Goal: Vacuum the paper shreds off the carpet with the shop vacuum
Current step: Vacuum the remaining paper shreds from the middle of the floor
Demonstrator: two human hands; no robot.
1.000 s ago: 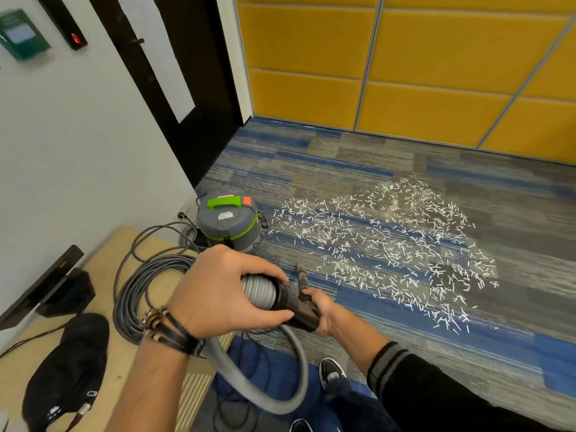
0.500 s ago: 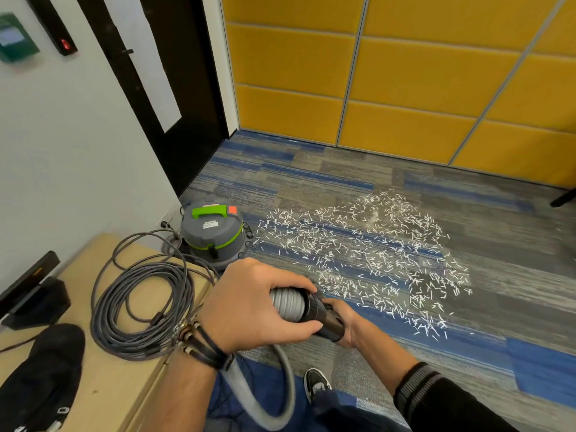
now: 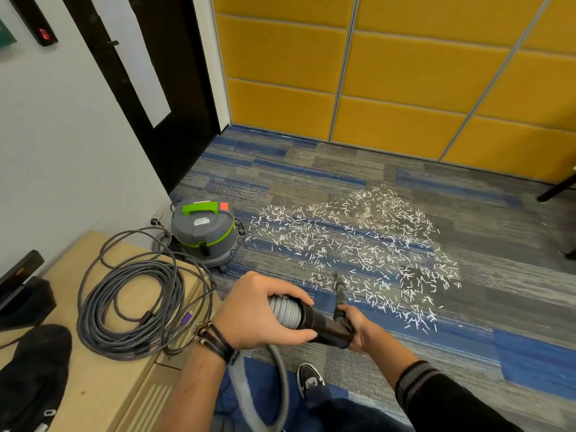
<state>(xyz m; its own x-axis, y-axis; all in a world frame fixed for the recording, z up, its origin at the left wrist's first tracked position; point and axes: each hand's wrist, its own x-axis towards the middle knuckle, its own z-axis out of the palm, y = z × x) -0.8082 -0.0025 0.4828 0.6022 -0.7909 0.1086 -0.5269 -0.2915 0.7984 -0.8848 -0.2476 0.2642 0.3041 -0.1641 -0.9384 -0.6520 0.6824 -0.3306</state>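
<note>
Two grips: ribbed hose wrapped by left hand, stiff black tube clasped by right hand. Hose judged light, floppy; tube best held for aiming.

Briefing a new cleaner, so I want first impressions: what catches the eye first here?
White paper shreds lie scattered across the blue-grey carpet before the yellow wall panels. Nearest, the left hand and right hand grip the vacuum hose, nozzle towards the shreds. The grey-green shop vacuum stands left, by the door.
</note>
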